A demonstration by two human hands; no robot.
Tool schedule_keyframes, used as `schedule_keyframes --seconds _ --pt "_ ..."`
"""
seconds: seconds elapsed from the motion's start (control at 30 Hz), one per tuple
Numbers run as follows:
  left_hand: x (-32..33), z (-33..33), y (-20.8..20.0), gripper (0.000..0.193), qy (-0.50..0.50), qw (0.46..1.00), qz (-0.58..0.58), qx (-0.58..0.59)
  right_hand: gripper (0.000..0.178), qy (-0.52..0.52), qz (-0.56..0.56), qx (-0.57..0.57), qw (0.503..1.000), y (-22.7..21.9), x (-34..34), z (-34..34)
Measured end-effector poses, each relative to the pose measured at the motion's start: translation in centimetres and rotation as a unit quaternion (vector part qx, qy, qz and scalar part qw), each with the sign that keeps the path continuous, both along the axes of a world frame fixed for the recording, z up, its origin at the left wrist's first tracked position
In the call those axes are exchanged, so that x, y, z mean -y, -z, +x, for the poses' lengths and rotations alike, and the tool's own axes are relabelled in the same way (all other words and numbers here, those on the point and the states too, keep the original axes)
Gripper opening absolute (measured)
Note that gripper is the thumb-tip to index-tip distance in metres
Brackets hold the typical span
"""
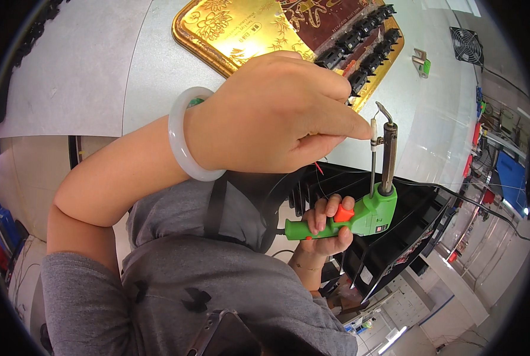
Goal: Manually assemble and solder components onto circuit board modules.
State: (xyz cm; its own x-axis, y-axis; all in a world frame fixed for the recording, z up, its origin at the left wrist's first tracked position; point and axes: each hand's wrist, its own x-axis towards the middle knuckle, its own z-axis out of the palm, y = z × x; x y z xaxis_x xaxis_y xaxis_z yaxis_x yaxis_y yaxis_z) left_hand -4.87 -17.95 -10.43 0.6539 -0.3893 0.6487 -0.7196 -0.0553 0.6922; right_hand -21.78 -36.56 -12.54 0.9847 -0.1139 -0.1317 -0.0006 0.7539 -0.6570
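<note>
My right hand (330, 222) is wrapped round the green handle of a soldering gun (375, 213) with an orange-red trigger, its barrel pointing up toward the table. Beside the barrel runs a thin metal solder feed tube (373, 169) with a white end. A fine wire curves from that end to the bent iron tip (385, 113). My left hand (283, 113), a white bangle (179, 133) at its wrist, reaches across with its fingers closed. Its index fingertip meets the tube's white end; the thumb and anything pinched are hidden. Behind it, rows of black plastic parts (369, 29) lie on a gold and dark-red decorated tray (241, 32).
On the white tabletop (158, 65), a small metal bracket with a green part (422, 63) lies right of the tray. A black fan (467, 44) stands at the far right. A black cable (455, 194) runs rightward behind the gun. Below the table edge is a dark drawer-like frame (407, 243).
</note>
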Motion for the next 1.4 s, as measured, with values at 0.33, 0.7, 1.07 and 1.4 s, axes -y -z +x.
schedule_keyframes --seconds 0.33,0.7,1.07,1.4 --pt "0.15 -0.05 0.42 0.043 0.000 1.000 -0.014 -0.012 0.038 -0.002 0.000 0.001 1.000 0.00 -0.11 -0.24" --pt "-0.27 0.01 0.10 0.046 0.006 1.000 0.010 -0.003 0.036 0.005 -0.002 -0.001 1.000 -0.15 -0.33 0.07" --pt "-0.30 -0.14 0.24 0.045 0.000 1.000 0.018 -0.014 0.035 -0.009 -0.013 -0.006 1.000 -0.07 -0.58 0.10" --pt "-0.46 -0.22 0.42 0.044 0.007 1.000 0.014 -0.021 0.036 -0.011 -0.009 -0.008 1.000 0.01 -0.87 -0.10"
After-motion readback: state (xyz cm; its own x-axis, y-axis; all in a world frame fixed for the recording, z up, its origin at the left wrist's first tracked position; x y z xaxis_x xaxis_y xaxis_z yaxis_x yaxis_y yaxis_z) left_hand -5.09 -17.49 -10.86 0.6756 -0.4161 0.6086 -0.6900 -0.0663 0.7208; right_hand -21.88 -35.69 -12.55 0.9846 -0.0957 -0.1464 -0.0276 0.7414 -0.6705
